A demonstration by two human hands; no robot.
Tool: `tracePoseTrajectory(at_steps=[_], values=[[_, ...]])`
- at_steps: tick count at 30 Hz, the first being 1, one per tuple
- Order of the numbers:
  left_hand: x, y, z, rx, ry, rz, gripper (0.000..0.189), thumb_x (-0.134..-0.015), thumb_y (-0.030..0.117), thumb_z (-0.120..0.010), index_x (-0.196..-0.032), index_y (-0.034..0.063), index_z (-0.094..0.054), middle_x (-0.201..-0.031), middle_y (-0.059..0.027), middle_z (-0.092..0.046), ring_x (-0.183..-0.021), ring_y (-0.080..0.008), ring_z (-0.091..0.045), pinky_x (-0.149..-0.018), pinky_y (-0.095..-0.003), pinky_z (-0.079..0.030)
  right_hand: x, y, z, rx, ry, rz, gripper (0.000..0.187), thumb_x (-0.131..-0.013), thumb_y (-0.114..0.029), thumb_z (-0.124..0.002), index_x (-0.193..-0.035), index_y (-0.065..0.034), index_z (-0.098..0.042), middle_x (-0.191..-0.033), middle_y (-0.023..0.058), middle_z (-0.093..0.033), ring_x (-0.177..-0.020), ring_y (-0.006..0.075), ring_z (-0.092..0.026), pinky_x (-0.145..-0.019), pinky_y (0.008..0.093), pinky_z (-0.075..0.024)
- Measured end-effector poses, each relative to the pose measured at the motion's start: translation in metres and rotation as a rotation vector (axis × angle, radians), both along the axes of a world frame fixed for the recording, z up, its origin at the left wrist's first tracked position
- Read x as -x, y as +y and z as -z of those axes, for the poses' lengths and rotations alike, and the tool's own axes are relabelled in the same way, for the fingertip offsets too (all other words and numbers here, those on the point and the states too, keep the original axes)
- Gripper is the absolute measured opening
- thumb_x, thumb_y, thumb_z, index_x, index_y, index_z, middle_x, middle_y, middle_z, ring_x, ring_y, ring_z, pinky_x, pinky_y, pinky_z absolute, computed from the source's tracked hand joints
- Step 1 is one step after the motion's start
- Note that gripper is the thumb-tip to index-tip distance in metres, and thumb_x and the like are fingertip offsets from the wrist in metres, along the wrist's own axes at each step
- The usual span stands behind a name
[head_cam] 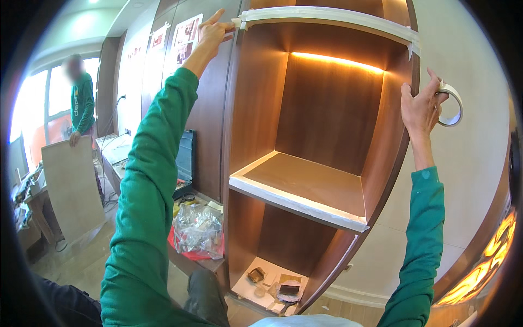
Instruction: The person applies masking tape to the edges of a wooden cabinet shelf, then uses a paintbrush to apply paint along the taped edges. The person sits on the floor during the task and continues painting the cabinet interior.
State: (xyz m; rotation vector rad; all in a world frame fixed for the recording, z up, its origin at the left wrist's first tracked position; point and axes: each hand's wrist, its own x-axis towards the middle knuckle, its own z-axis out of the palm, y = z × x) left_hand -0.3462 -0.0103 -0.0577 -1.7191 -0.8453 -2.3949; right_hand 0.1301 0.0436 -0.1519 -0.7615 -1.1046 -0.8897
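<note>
A tall wooden shelf unit [259, 98] with a lit strip stands before me. Masking tape [327, 15] runs along the front edge of its upper shelf, with a loose end hanging at the right. My left hand [214, 30] is raised at the left end of that tape, fingers spread; whether it touches the tape is unclear. At the unit's right side my right hand [423, 104] holds a roll of masking tape [458, 104] hooked on its fingers. The middle shelf [310, 184] has tape along its front and left edges.
A person [83, 98] in a green top holds a board [73, 192] at the far left. An open tool case [186, 159] and a plastic bag [198, 231] sit left of the unit. Small items, including a brush [288, 305], lie on the bottom shelf [241, 282].
</note>
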Motion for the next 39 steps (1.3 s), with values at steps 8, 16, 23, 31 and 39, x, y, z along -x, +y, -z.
tracePoseTrajectory(at_steps=[8,16,23,31,39], values=[[0.000,0.003,-0.021,0.096,0.082,-0.072,0.054,-0.084,0.014,-0.074,-0.128,-0.0093,-0.054,-0.111,-0.0150,-0.067,-0.094,-0.0208,-0.069,-0.083,-0.0361,-0.059,0.000,0.001,0.000,-0.033,-0.023,0.018,0.062,-0.086,-0.027,-0.064,-0.140,-0.0073,-0.040,-0.139,0.0295,-0.045,-0.136,0.0413,-0.032,-0.101,0.0511,-0.0401],[0.001,0.008,-0.027,0.111,0.059,-0.103,0.048,-0.081,0.013,-0.077,-0.120,-0.0077,-0.058,-0.105,-0.0118,-0.067,-0.093,-0.0195,-0.068,-0.083,-0.0367,-0.059,0.002,-0.004,0.001,0.010,-0.002,-0.014,0.061,-0.086,-0.027,-0.063,-0.139,-0.0072,-0.041,-0.139,0.0292,-0.044,-0.137,0.0409,-0.030,-0.102,0.0511,-0.0390],[-0.003,0.007,-0.030,0.113,0.037,-0.088,0.047,-0.085,0.013,-0.076,-0.123,-0.0082,-0.059,-0.108,-0.0123,-0.067,-0.094,-0.0205,-0.068,-0.085,-0.0384,-0.059,-0.001,-0.001,0.000,-0.015,-0.003,-0.001,0.060,-0.086,-0.028,-0.063,-0.139,-0.0081,-0.042,-0.140,0.0287,-0.044,-0.137,0.0406,-0.030,-0.103,0.0509,-0.0389],[0.008,0.014,-0.026,0.099,0.073,-0.087,0.030,-0.086,0.022,-0.073,-0.106,-0.0003,-0.071,-0.099,-0.0117,-0.070,-0.089,-0.0204,-0.068,-0.080,-0.0377,-0.057,0.000,-0.002,-0.001,0.017,0.002,0.002,0.060,-0.085,-0.028,-0.065,-0.139,-0.0099,-0.044,-0.142,0.0242,-0.045,-0.135,0.0400,-0.033,-0.104,0.0516,-0.0396],[0.024,0.025,-0.031,0.130,0.255,-0.005,0.021,-0.092,0.024,-0.061,-0.083,0.0080,-0.071,-0.084,-0.0062,-0.070,-0.079,-0.0189,-0.068,-0.077,-0.0367,-0.055,-0.006,0.005,-0.003,-0.027,0.013,0.030,0.060,-0.085,-0.029,-0.064,-0.139,-0.0121,-0.044,-0.140,0.0220,-0.048,-0.133,0.0400,-0.036,-0.103,0.0510,-0.0405]])
